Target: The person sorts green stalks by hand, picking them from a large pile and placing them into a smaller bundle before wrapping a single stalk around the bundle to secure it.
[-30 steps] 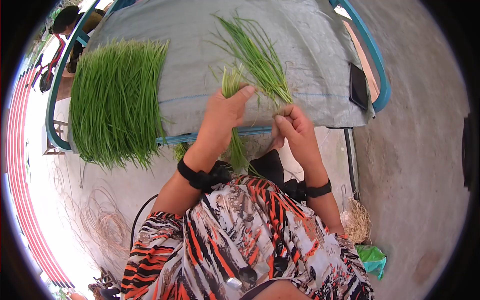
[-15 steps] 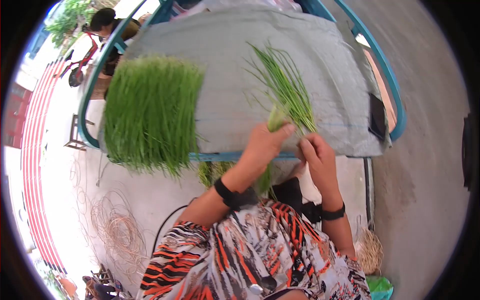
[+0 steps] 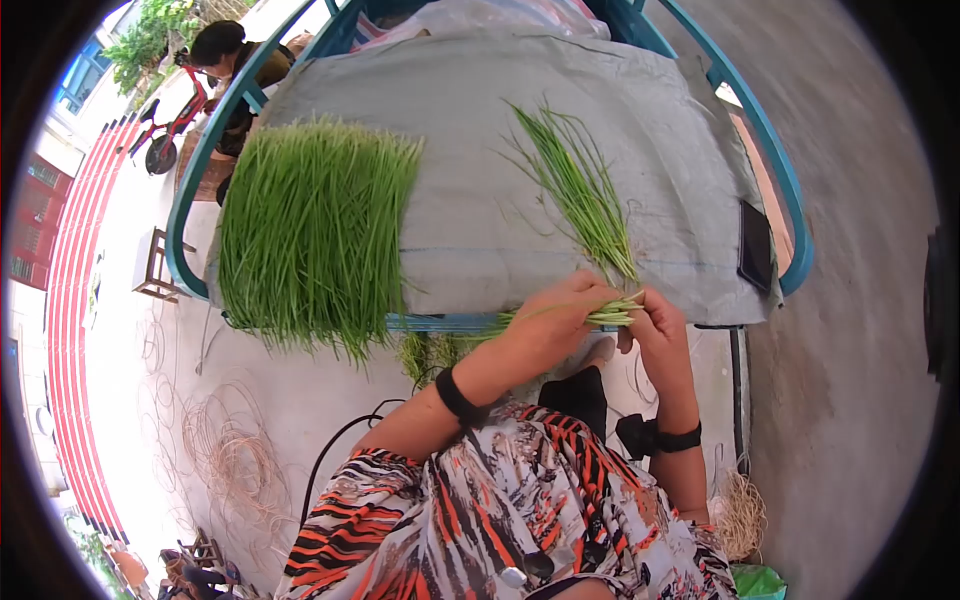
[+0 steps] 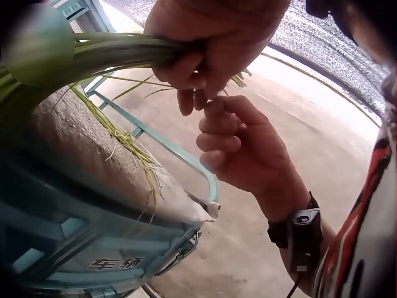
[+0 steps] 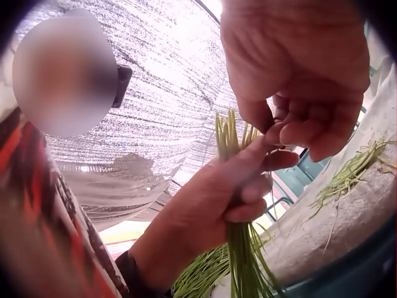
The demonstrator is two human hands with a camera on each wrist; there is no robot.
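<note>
My left hand (image 3: pixel 555 325) grips a bunch of green chives (image 3: pixel 613 314) by the pale stem ends, low at the front edge of the covered cart. In the left wrist view its long leaves (image 4: pixel 118 53) trail off to the left. My right hand (image 3: pixel 665 340) has thumb and fingertips pinched together at the bunch's pale end, right against my left fingers; I cannot tell exactly which strand is between them. Past the hands, a small loose spread of chives (image 3: pixel 583 190) lies on the grey sheet (image 3: pixel 470 190). A broad, neat layer of chives (image 3: pixel 315 225) covers the sheet's left side.
Blue metal rails (image 3: pixel 790 210) frame the cart on both sides. A black phone (image 3: pixel 755 245) rests at the sheet's right edge. Coiled twine (image 3: pixel 230 445) lies on the floor at left, with a straw-coloured bundle (image 3: pixel 740 515) at right. Another person (image 3: pixel 225 55) is at the far left.
The bunch in my left hand has swung from upright to lying sideways, pale ends toward my right hand. Both hands have come together. The head view has shifted, showing more of the cart's far end.
</note>
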